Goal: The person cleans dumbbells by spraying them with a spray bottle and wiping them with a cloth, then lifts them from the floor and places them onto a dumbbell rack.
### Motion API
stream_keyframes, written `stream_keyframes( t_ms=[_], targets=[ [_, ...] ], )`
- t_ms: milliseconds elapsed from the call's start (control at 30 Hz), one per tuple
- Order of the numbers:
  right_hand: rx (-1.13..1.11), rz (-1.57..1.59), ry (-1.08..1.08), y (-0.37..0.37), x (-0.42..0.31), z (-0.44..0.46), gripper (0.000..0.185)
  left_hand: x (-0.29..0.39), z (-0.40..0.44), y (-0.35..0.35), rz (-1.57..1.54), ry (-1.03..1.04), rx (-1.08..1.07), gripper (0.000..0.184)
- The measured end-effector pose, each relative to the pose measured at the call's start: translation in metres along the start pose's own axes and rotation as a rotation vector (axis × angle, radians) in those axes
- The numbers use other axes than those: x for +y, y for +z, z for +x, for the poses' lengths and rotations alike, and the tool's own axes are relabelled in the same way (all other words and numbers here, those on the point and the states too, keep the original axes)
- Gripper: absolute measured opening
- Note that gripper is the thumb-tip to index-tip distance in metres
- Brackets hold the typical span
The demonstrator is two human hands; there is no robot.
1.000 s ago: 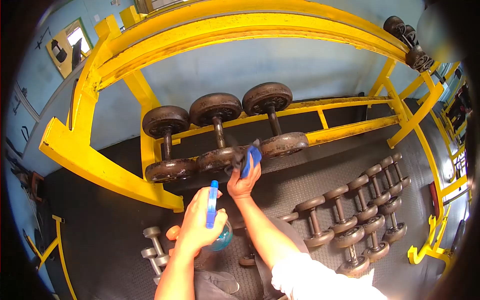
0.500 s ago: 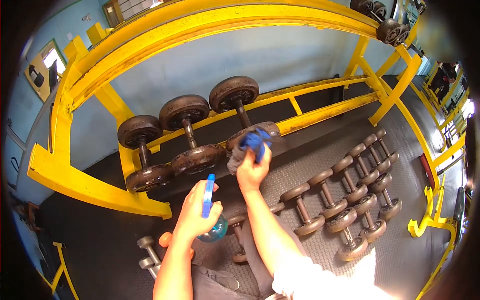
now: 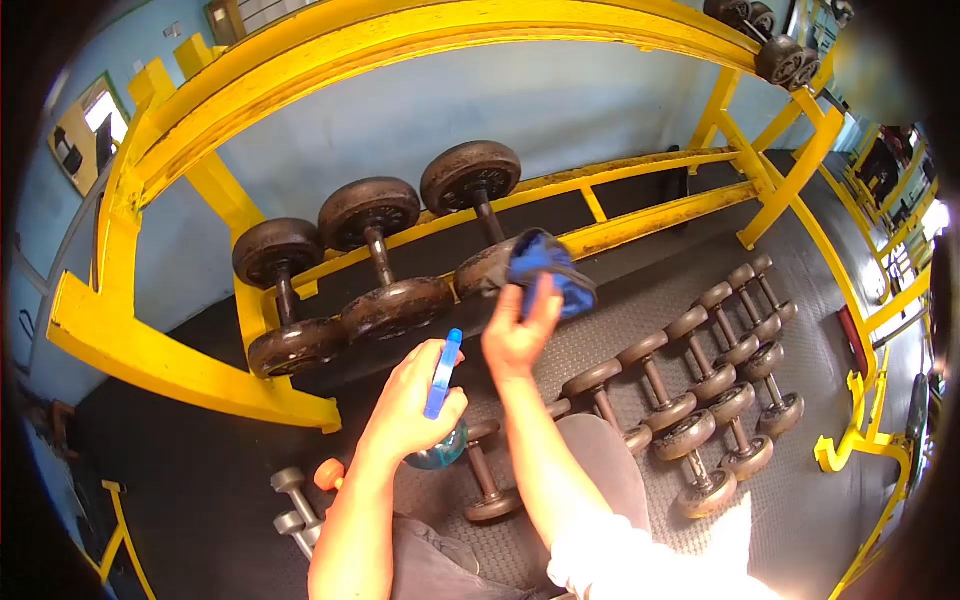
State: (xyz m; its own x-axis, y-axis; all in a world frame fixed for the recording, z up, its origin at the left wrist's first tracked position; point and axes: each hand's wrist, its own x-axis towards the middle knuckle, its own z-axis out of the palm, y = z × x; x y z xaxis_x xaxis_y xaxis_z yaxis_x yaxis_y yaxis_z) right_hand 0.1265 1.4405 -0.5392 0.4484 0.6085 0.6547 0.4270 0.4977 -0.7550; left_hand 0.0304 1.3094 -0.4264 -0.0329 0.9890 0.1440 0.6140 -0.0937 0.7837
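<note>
My left hand (image 3: 408, 395) is wrapped round the neck of a spray bottle (image 3: 440, 450) with a blue trigger head and clear bluish body. My right hand (image 3: 520, 335) grips a blue and grey cloth (image 3: 555, 275), slightly blurred. The cloth lies over the near head of a large dark dumbbell (image 3: 472, 178), hiding part of it. This dumbbell is the rightmost of three on the lower rack shelf; the middle dumbbell (image 3: 370, 212) and left dumbbell (image 3: 280, 255) have worn, scuffed heads.
A yellow rack (image 3: 400, 60) spans the view, with small dumbbells (image 3: 785, 62) at its upper right. Several smaller dumbbells (image 3: 655, 380) stand in rows on the black textured floor (image 3: 590, 330). Grey dumbbells (image 3: 290, 483) and an orange one (image 3: 329, 474) lie near my left forearm.
My right hand has shifted slightly right with the cloth, which now spreads wider over the dumbbell head's right side. My left hand and the bottle have moved up and right. A knee shows more.
</note>
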Motion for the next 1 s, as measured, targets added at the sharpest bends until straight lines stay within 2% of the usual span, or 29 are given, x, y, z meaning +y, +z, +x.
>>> stream_keyframes(
  t_ms=[33, 100, 167, 233, 300, 367, 400, 433, 500, 533, 567, 600, 667, 700, 733, 767, 833, 867, 900, 967, 1000],
  targets=[
    [-0.141, -0.06, -0.09, 0.016, 0.023, -0.009, 0.053, -0.001, 0.006, 0.004, -0.021, 0.025, -0.01, 0.042],
    [-0.159, -0.131, -0.264, 0.028, 0.026, -0.019, 0.058, -0.015, 0.019, 0.017, -0.056, 0.12, 0.003, 0.042],
    [-0.228, -0.244, -0.406, 0.016, 0.03, 0.005, 0.049, -0.012, 0.032, 0.023, -0.079, 0.113, -0.013, 0.039],
    [-0.078, -0.073, -0.268, 0.026, 0.045, 0.046, 0.042, -0.015, 0.038, 0.026, -0.141, -0.007, -0.026, 0.036],
    [-0.161, 0.004, 0.182, 0.025, 0.043, 0.076, 0.036, -0.02, 0.041, 0.031, -0.122, -0.014, -0.004, 0.035],
    [-0.05, -0.178, -0.253, 0.027, 0.036, 0.047, 0.038, -0.021, 0.051, 0.029, -0.095, 0.022, 0.028, 0.034],
    [-0.082, -0.197, -0.41, 0.02, 0.031, 0.025, 0.042, -0.024, 0.053, 0.03, -0.087, 0.054, 0.039, 0.036],
    [-0.213, -0.241, -0.475, 0.015, 0.032, -0.002, 0.042, -0.026, 0.053, 0.031, -0.079, 0.08, 0.04, 0.038],
    [-0.516, -0.231, -0.453, 0.012, 0.065, -0.054, 0.043, -0.027, 0.054, 0.031, -0.062, 0.072, -0.016, 0.043],
    [-0.567, -0.213, -0.422, 0.013, 0.077, -0.059, 0.044, -0.031, 0.054, 0.032, -0.051, 0.067, -0.071, 0.044],
    [-0.531, -0.215, -0.448, 0.011, 0.067, -0.04, 0.043, -0.036, 0.053, 0.032, -0.036, 0.057, -0.124, 0.046],
    [-0.494, -0.218, -0.473, 0.009, 0.058, -0.021, 0.042, -0.04, 0.051, 0.035, 0.0, 0.176, -0.078, 0.045],
    [-0.333, -0.318, -0.504, 0.007, 0.026, 0.025, 0.038, -0.032, 0.046, 0.03, -0.011, 0.075, -0.094, 0.045],
    [-0.222, -0.329, -0.443, 0.017, 0.022, 0.04, 0.034, -0.027, 0.046, 0.025, -0.02, 0.009, -0.099, 0.044],
    [-0.118, -0.175, -0.291, 0.032, 0.034, 0.051, 0.031, -0.024, 0.044, 0.023, -0.041, 0.014, -0.061, 0.043],
    [-0.129, -0.079, -0.158, 0.037, 0.035, 0.061, 0.028, -0.018, 0.042, 0.02, -0.057, 0.01, -0.037, 0.043],
    [-0.171, -0.311, -0.29, 0.035, 0.015, 0.048, 0.027, -0.012, 0.04, 0.017, -0.074, 0.041, -0.006, 0.042],
    [-0.317, -0.322, -0.471, 0.027, 0.006, 0.034, 0.029, -0.011, 0.038, 0.018, -0.065, 0.059, 0.036, 0.042],
    [-0.524, -0.291, -0.713, 0.026, 0.028, 0.01, 0.031, -0.012, 0.036, 0.019, -0.058, 0.081, 0.069, 0.042],
    [-0.565, -0.189, -0.677, 0.018, 0.034, 0.013, 0.033, -0.015, 0.038, 0.018, -0.082, 0.035, -0.01, 0.042],
    [-0.42, -0.165, -0.658, 0.019, 0.04, 0.02, 0.036, -0.013, 0.037, 0.02, -0.068, 0.055, -0.005, 0.042]
  ],
)
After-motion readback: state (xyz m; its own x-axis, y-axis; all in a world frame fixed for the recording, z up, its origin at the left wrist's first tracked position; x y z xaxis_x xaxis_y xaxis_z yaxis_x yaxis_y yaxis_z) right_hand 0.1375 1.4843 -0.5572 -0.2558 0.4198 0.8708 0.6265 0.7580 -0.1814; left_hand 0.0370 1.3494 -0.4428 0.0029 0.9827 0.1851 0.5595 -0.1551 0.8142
